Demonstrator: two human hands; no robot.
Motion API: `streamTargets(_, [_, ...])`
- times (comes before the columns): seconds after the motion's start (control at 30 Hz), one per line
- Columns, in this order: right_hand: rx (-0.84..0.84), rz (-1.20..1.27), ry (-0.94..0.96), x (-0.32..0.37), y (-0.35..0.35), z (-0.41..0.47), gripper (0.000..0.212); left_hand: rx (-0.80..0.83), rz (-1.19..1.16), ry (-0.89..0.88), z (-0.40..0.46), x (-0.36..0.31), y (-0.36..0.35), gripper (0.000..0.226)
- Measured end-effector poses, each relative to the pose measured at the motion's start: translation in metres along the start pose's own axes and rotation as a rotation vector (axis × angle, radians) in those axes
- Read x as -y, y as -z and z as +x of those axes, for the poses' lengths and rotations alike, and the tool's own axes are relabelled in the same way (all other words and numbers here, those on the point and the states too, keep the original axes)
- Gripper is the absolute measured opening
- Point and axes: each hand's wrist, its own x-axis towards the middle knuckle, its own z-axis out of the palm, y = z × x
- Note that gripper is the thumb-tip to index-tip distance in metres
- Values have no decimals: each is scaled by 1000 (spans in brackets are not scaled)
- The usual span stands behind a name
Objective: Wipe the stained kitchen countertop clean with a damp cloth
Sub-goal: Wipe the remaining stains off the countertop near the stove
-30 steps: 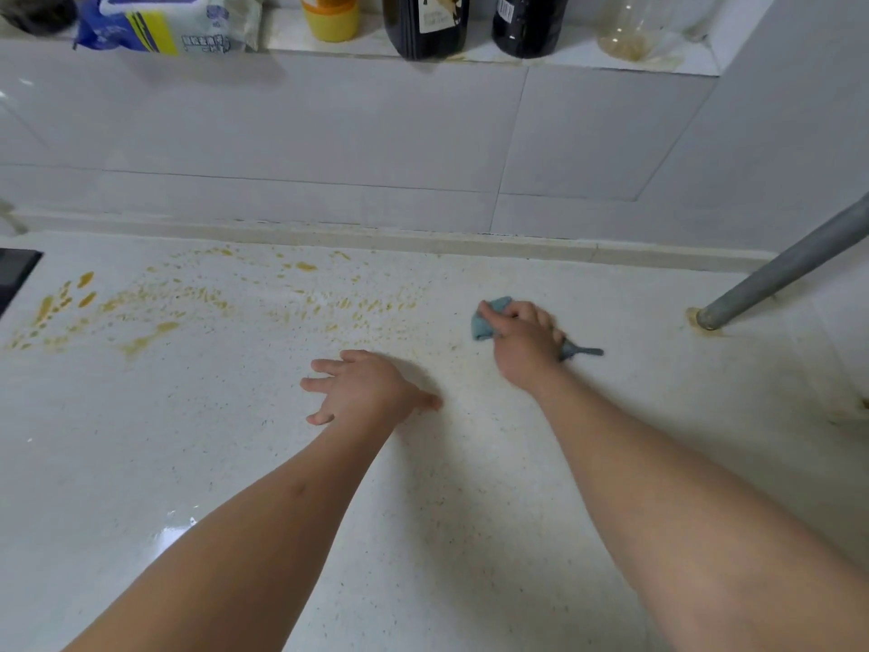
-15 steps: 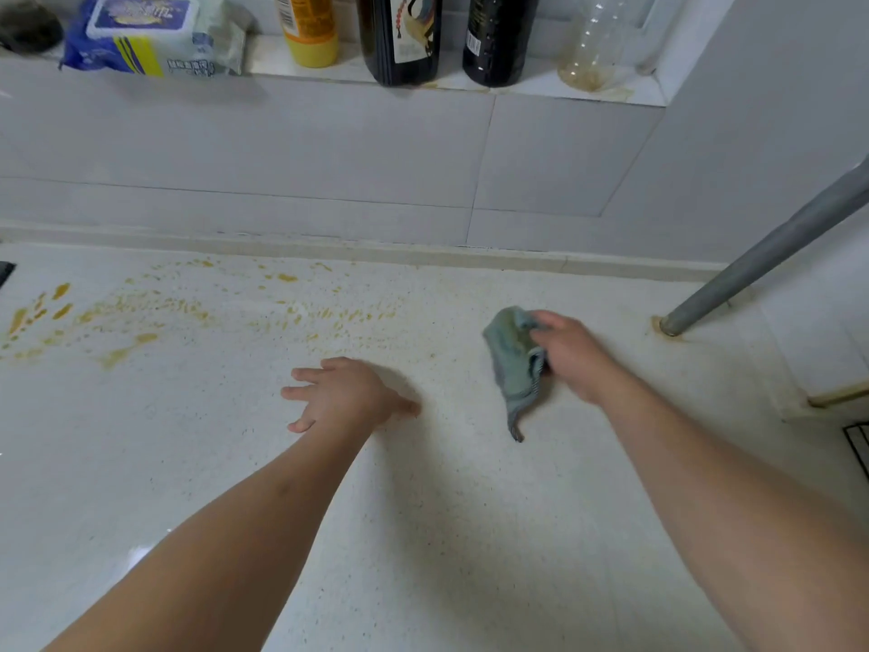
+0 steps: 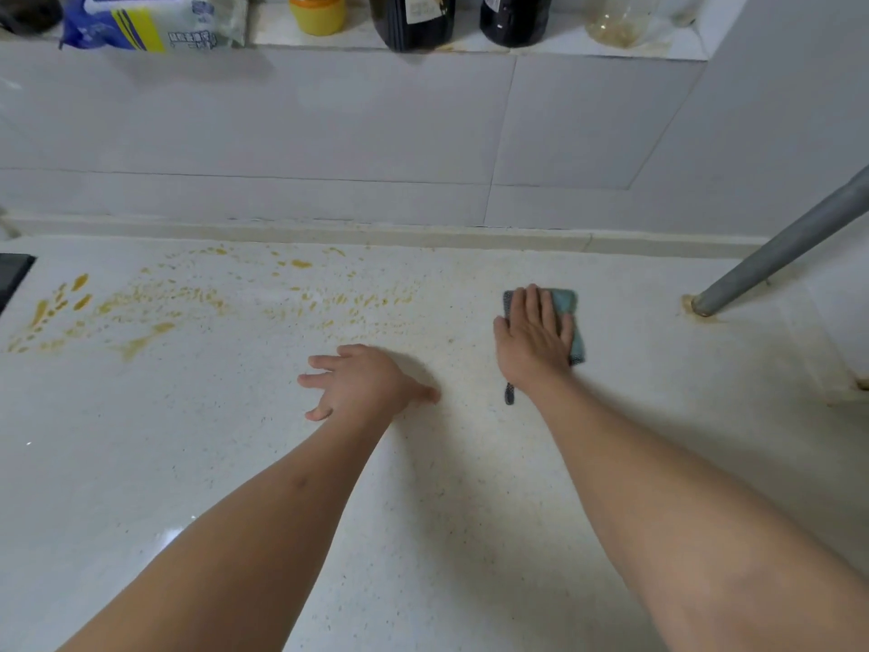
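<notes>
With its 4 fingers laid straight and flat, the right hand [image 3: 533, 338] presses the blue-grey cloth [image 3: 566, 317] against the countertop [image 3: 423, 487] rather than gripping it; nothing is curled round the fabric, so only downward pressure keeps it under the palm. The cloth sits almost wholly beneath that hand, a strip showing past the fingertips and along the hand's right side, and a thin tail poking out near the wrist. To do this stroke well, I'd say the palm should stay flat with weight over it, then sweep left in overlapping passes, because a loose open-handed hold could let the cloth bunch or slip out when it meets the sticky part. The left hand [image 3: 359, 381] rests on the counter just beside the right, fingers spread and relaxed, holding nothing, and it looks like a brace for leaning in. Out from there, the yellow-orange stains [image 3: 141, 303] run in a speckled band well to the left of the cloth, thickest near the far left edge, with lighter flecks reaching close to the cloth; most of the mess looks untouched, so the job seems only just begun. To the right a grey pipe [image 3: 776, 251] meets the counter with a crusty ring at its foot, and bottles [image 3: 411, 18] stand on the ledge above the tiled wall.
</notes>
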Motion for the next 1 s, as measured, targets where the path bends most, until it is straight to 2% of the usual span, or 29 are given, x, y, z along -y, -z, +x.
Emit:
streamTargets(0.13, [137, 76, 254, 63, -10, -26, 65, 0, 24, 21, -1, -1, 0, 164])
streamTargets(0.23, [223, 180, 400, 89, -17, -52, 71, -36, 50, 65, 6, -7, -2, 128])
streamTargets(0.27, [226, 192, 448, 84, -18, -56, 71, -32, 58, 85, 9, -8, -2, 126])
streamTargets(0.37, [156, 16, 558, 34, -18, -53, 64, -35, 90, 38, 16, -3, -6, 168])
streamTargets(0.43, [97, -58, 479, -19, -9, -38, 61, -56, 93, 10, 18, 2, -9, 181])
streamTargets(0.6, [72, -132, 116, -132, 25, 3, 60, -72, 82, 7, 27, 3, -12, 186])
streamTargets(0.67, [39, -106, -21, -139, 24, 7, 60, -68, 85, 12, 29, 1, -13, 187])
streamTargets(0.77, [19, -56, -123, -105, 15, 3, 61, -54, 77, 35, 28, -1, -13, 186])
streamTargets(0.87, [22, -18, -37, -59, 7, -15, 61, -59, 88, 26, 27, 0, -13, 185])
streamTargets(1.0, [84, -51, 341, 20, -17, -68, 59, -92, 95, -6, 28, 2, -13, 187])
